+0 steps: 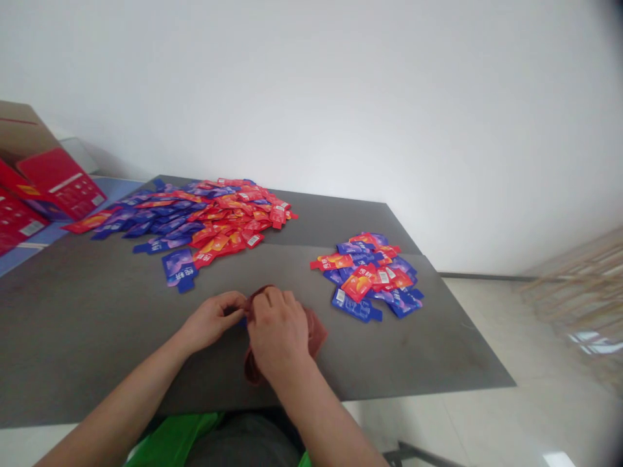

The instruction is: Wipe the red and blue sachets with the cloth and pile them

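Observation:
A reddish-brown cloth lies bunched on the grey table near its front edge. My right hand is closed over the cloth, its fingers bent down into the folds. Against the cloth's left side, my left hand pinches with thumb and forefinger; a small bit of blue shows just beside those fingertips, mostly hidden. Beyond my left hand a single blue packet lies at the near edge of a large heap of red and blue packets. To the right of the cloth is a smaller pile of similar packets.
At the far left, an open red cardboard box stands on a blue surface. A white wall rises behind the grey table. Blurred wooden slats are at the right, over a pale floor.

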Action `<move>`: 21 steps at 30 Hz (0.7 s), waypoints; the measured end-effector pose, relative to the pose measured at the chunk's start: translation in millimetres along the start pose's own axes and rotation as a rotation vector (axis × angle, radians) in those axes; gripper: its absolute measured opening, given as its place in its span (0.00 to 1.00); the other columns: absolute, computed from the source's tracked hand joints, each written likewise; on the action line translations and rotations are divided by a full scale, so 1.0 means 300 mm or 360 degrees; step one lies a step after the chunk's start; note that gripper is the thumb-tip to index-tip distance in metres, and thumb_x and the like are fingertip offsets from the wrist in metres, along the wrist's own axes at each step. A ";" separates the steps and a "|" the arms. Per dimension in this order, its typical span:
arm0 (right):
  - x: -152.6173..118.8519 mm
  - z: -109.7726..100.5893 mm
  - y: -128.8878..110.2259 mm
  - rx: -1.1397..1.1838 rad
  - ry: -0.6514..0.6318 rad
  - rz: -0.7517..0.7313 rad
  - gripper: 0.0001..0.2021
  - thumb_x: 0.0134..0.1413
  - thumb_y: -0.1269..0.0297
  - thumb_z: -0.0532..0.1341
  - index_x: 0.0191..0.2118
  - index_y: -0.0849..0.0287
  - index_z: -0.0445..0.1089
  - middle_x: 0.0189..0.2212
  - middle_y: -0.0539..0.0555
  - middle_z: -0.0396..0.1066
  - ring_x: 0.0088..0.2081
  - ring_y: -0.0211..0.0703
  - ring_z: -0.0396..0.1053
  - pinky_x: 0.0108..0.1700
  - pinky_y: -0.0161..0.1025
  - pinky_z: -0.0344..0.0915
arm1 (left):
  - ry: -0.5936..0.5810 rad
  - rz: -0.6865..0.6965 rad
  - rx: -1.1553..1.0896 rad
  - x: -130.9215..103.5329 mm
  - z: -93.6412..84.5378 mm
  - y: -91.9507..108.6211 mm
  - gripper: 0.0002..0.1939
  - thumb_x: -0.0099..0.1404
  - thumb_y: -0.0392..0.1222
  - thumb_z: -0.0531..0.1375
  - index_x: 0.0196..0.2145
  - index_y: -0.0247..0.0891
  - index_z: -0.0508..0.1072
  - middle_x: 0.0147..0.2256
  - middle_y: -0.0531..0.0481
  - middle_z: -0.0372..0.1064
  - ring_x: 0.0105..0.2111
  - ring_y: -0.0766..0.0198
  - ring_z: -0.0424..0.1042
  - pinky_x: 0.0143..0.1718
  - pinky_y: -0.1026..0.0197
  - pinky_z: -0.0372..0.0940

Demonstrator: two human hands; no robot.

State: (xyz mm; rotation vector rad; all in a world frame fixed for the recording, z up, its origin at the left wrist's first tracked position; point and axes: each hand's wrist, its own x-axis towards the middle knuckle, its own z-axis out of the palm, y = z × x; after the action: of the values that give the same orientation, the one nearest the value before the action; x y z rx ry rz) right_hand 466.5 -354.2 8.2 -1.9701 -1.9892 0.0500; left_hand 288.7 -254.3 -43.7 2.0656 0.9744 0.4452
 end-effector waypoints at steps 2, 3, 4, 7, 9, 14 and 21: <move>0.004 0.044 -0.012 -0.0013 -0.0115 0.0000 0.08 0.69 0.66 0.54 0.44 0.55 0.71 0.43 0.55 0.71 0.45 0.49 0.66 0.43 0.43 0.64 | 0.0005 0.0007 0.0038 0.000 0.001 0.004 0.13 0.67 0.50 0.57 0.32 0.40 0.74 0.33 0.51 0.73 0.36 0.58 0.72 0.41 0.60 0.65; 0.004 0.060 0.010 -0.0051 -0.0171 0.0054 0.08 0.68 0.68 0.54 0.44 0.56 0.71 0.42 0.56 0.72 0.44 0.49 0.66 0.42 0.43 0.64 | 0.0011 0.0014 0.0056 0.000 0.002 0.004 0.13 0.68 0.50 0.57 0.32 0.40 0.74 0.33 0.51 0.73 0.36 0.58 0.72 0.41 0.60 0.65; 0.002 0.067 0.046 -0.0101 -0.0211 0.0123 0.08 0.67 0.69 0.55 0.43 0.57 0.72 0.41 0.56 0.72 0.44 0.49 0.66 0.42 0.43 0.64 | 0.0015 0.0024 0.0066 -0.001 0.004 0.005 0.13 0.68 0.50 0.57 0.32 0.40 0.74 0.34 0.51 0.73 0.37 0.58 0.72 0.42 0.59 0.65; -0.004 0.027 0.166 -0.0236 -0.0235 0.0292 0.08 0.64 0.73 0.56 0.40 0.59 0.73 0.40 0.58 0.72 0.44 0.49 0.67 0.43 0.42 0.63 | 0.0007 0.0059 0.0046 -0.001 0.004 0.002 0.13 0.68 0.50 0.57 0.32 0.40 0.74 0.35 0.50 0.73 0.37 0.58 0.72 0.42 0.59 0.64; -0.007 -0.027 0.186 -0.0229 -0.0179 0.0304 0.08 0.64 0.73 0.56 0.40 0.59 0.73 0.40 0.58 0.72 0.44 0.49 0.66 0.44 0.42 0.63 | -0.0002 0.0060 0.0027 -0.001 0.002 0.002 0.13 0.69 0.49 0.57 0.32 0.40 0.74 0.36 0.50 0.74 0.38 0.58 0.72 0.43 0.59 0.65; 0.004 -0.049 0.008 -0.0025 -0.0023 0.0048 0.07 0.68 0.65 0.56 0.44 0.55 0.71 0.43 0.55 0.71 0.45 0.50 0.65 0.43 0.44 0.65 | -0.0014 0.0025 0.0024 0.003 -0.001 0.007 0.13 0.68 0.49 0.57 0.32 0.40 0.75 0.35 0.50 0.74 0.38 0.57 0.72 0.43 0.59 0.65; 0.009 0.077 0.061 -0.0109 -0.0243 0.0100 0.08 0.67 0.70 0.55 0.43 0.56 0.72 0.42 0.56 0.72 0.45 0.49 0.65 0.44 0.43 0.64 | 0.0021 0.0046 0.0100 0.000 0.003 0.004 0.14 0.68 0.51 0.57 0.32 0.41 0.75 0.35 0.50 0.74 0.38 0.57 0.72 0.43 0.59 0.65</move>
State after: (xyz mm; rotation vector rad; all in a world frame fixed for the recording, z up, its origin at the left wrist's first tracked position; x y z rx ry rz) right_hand 478.2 -346.0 -17.8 -2.1300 -2.0472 0.1539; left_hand 289.9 -255.2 -43.5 2.1377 0.9787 0.4488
